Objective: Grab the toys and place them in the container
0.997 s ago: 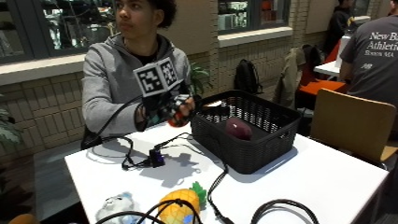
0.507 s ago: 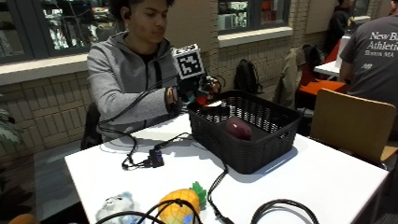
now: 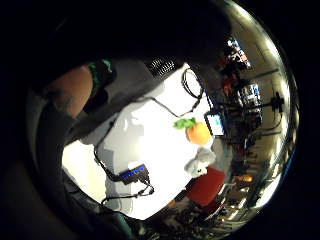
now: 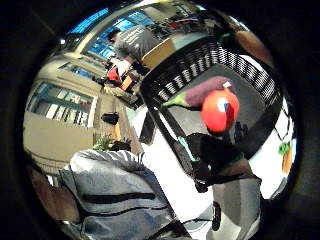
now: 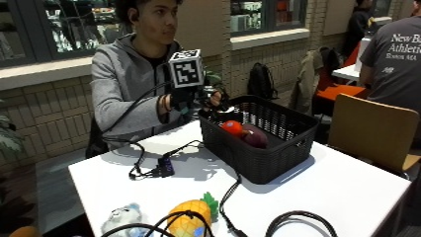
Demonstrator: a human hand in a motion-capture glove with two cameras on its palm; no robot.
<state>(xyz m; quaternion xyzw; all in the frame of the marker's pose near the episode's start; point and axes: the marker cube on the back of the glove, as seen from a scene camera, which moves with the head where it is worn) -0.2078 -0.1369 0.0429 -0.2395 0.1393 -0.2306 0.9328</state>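
Gloved and raised at centre-left of the outside view, the right hand (image 5: 197, 98) hangs just over the near rim of the black basket (image 5: 263, 163); its fingers look relaxed and hold nothing, as far as that view shows. A round red-orange toy (image 5: 231, 127) sits in the upper part of the basket, above or against a dark purple eggplant-shaped toy (image 5: 253, 137), so by my reading a drop is just being finished. Two toys are left at the lower left of the frame, near the table's front edge: a plush pineapple (image 5: 188, 219) with a green leafy top and, just beside it, a pale fuzzy animal toy (image 5: 125, 219). Next, the hand would have to travel across the white table (image 5: 342, 197) to one of them, minding the black cables lying over the pineapple. Basket walls are a stiff woven lattice; both plush toys look soft and easily squeezed.
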